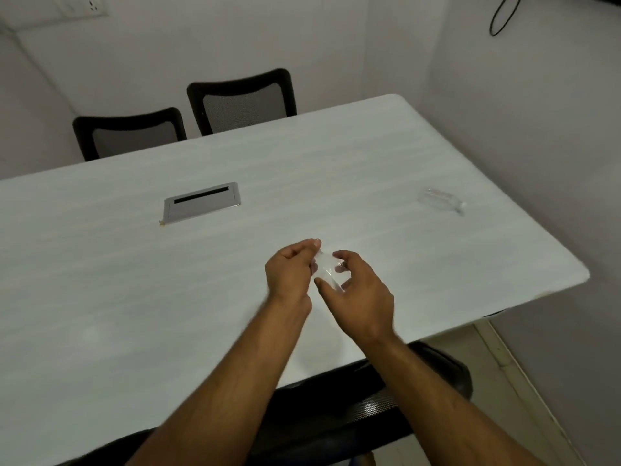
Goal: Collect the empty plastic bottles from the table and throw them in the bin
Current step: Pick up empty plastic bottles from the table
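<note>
Both hands meet over the white table (134, 264), a little toward the near edge from the cable grommet plate (202, 202) and off to its right. Left hand (290, 274): fingers curled in, thumb and forefinger pinched on one end of a small clear plastic bottle (327, 272). Right hand (361, 292): half closed, fingers wrapped loosely round the other end of the same bottle, thumb underneath. The bottle is crumpled, see-through and lifted off the tabletop; blur makes it hard to tell which end has the neck.

Both forearms come in from the near edge, bare, no sleeves visible.

Second clear plastic bottle (442, 200) lies on its side on the table, well to the right of the grommet plate and near the table's right edge. Nothing is touching it. It is well apart from the hands.

The grommet plate is a grey metal rectangle set flush in the tabletop, with a dark slot along its far side. A small tan scrap sits at its near left corner.

Behind the table's far edge, beyond the grommet plate: two black mesh-back chairs, the left chair (129, 132) lower in view and the right chair (242, 100) higher. Another black chair (437, 368) sits under the near edge, below the forearms.

Wall socket (82, 6) on the far wall, up and left of the grommet plate. Black cable loop (502, 15) hangs on the wall, far right of it. No bin in view.
</note>
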### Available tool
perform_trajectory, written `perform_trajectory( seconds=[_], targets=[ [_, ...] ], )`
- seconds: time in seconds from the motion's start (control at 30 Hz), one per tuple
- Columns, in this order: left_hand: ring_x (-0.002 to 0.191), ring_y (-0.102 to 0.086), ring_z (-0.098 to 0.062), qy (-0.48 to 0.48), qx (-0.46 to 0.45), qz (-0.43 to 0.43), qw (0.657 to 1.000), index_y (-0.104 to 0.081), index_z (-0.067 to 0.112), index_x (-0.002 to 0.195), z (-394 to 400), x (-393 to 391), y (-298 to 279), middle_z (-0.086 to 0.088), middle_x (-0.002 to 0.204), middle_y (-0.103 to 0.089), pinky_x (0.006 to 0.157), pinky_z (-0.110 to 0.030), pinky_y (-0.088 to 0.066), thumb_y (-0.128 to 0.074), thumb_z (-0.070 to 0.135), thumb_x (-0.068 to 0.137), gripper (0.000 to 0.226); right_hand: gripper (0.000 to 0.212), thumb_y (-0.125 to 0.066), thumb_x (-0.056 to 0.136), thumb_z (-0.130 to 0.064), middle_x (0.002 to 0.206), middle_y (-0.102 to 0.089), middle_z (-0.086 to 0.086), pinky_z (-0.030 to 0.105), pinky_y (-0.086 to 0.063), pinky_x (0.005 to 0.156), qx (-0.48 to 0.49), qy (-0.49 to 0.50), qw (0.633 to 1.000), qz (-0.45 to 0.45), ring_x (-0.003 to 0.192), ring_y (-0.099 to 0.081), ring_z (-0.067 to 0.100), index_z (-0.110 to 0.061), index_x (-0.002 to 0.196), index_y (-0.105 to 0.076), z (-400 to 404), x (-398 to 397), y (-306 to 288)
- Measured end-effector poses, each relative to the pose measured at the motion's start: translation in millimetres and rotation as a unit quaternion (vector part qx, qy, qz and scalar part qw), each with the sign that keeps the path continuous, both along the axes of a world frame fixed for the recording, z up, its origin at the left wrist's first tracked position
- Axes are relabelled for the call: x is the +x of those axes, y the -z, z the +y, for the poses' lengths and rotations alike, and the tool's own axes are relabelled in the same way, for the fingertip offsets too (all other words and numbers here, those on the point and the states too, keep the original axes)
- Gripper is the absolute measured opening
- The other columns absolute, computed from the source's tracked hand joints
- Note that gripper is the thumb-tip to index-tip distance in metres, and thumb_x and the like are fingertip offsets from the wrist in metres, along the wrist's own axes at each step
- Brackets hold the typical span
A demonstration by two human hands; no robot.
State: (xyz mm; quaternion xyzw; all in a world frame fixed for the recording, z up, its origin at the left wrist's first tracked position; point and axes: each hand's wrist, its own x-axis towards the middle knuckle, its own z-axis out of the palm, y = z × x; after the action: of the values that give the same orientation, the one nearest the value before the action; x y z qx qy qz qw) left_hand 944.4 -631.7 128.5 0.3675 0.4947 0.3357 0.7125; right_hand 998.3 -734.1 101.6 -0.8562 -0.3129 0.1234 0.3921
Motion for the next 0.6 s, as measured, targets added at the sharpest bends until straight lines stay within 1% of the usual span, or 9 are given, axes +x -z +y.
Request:
perform_trajectory(
  seconds=[0.17,0.23,0.27,0.33,0.4,0.43,0.5,0.53,0.6],
  targets=[
    [0.076,-0.067,-0.020,-0.002,-0.001,0.022,1.000,-0.077,0.013,0.086,-13,1,-2,-0.009,0.094,-0.076,0.080,-0.035,-0.060,-0.077,0.010,0.082,0.005,0.052,-0.067,0.083,-0.052,0.119,-0.068,-0.013,0.024,-0.043,0.071,0.034,0.000,0.989,-0.145,0.101,-0.067,0.012,-0.031,0.130,-0.058,-17,-5,-7],
    [0.075,-0.066,-0.020,0.019,-0.020,0.001,1.000,-0.075,0.011,0.088,-12,2,-7,-0.011,0.092,-0.074,0.080,-0.036,-0.059,-0.075,0.008,0.084,0.005,0.052,-0.067,0.083,-0.057,0.115,-0.068,-0.014,0.025,-0.048,0.071,0.031,0.009,0.991,-0.128,0.094,-0.068,0.010,-0.032,0.128,-0.060,-17,-1,-11],
    [0.075,-0.066,-0.020,0.041,-0.034,-0.021,0.998,-0.074,0.009,0.089,-10,4,-10,-0.011,0.090,-0.073,0.080,-0.036,-0.058,-0.074,0.007,0.085,0.005,0.052,-0.068,0.081,-0.059,0.109,-0.069,-0.016,0.026,-0.051,0.072,0.035,0.014,0.997,-0.069,0.088,-0.068,0.007,-0.034,0.126,-0.061,-17,3,-15],
    [0.076,-0.067,-0.019,0.091,-0.059,-0.068,0.992,-0.072,0.007,0.092,-5,6,-16,-0.010,0.087,-0.072,0.082,-0.035,-0.055,-0.070,0.003,0.088,0.006,0.048,-0.077,0.079,-0.053,0.099,-0.071,-0.012,0.028,-0.054,0.069,0.102,0.018,0.978,0.179,0.080,-0.069,0.009,-0.027,0.119,-0.067,-17,17,-26],
    [0.077,-0.068,-0.019,0.143,-0.071,-0.101,0.982,-0.072,0.006,0.093,-3,10,-19,-0.009,0.086,-0.073,0.087,-0.036,-0.055,-0.068,0.002,0.089,0.007,0.042,-0.079,0.082,-0.039,0.095,-0.071,0.002,0.031,-0.052,0.061,0.155,-0.003,0.884,0.442,0.076,-0.069,0.020,-0.013,0.113,-0.070,-27,35,-36],
    [0.078,-0.069,-0.018,0.163,-0.073,-0.108,0.978,-0.072,0.006,0.093,-3,12,-20,-0.009,0.085,-0.073,0.087,-0.036,-0.055,-0.067,0.002,0.089,0.007,0.038,-0.076,0.084,-0.037,0.095,-0.070,0.005,0.031,-0.051,0.060,0.151,-0.025,0.843,0.516,0.076,-0.068,0.023,-0.010,0.110,-0.069,-33,43,-40],
    [0.077,-0.069,-0.019,0.187,-0.068,-0.107,0.974,-0.072,0.005,0.093,-5,20,-19,-0.009,0.083,-0.074,0.083,-0.033,-0.056,-0.068,0.003,0.088,0.007,0.035,-0.069,0.089,-0.040,0.098,-0.071,0.005,0.032,-0.052,0.062,0.129,-0.054,0.810,0.569,0.080,-0.067,0.023,-0.012,0.110,-0.070,-42,56,-42],
    [0.077,-0.068,-0.019,0.188,-0.059,-0.100,0.975,-0.073,0.005,0.092,-7,27,-18,-0.009,0.083,-0.074,0.080,-0.031,-0.057,-0.069,0.003,0.087,0.006,0.036,-0.067,0.090,-0.042,0.099,-0.072,0.004,0.033,-0.054,0.065,0.118,-0.057,0.817,0.561,0.083,-0.067,0.022,-0.013,0.111,-0.070,-44,62,-40],
    [0.079,-0.069,-0.020,0.171,-0.024,-0.074,0.982,-0.074,0.007,0.091,-11,46,-14,-0.009,0.087,-0.075,0.078,-0.031,-0.058,-0.072,0.004,0.086,0.006,0.041,-0.065,0.091,-0.050,0.104,-0.074,0.002,0.038,-0.058,0.073,0.088,-0.030,0.876,0.473,0.088,-0.071,0.022,-0.016,0.113,-0.069,-45,71,-35]
  ],
)
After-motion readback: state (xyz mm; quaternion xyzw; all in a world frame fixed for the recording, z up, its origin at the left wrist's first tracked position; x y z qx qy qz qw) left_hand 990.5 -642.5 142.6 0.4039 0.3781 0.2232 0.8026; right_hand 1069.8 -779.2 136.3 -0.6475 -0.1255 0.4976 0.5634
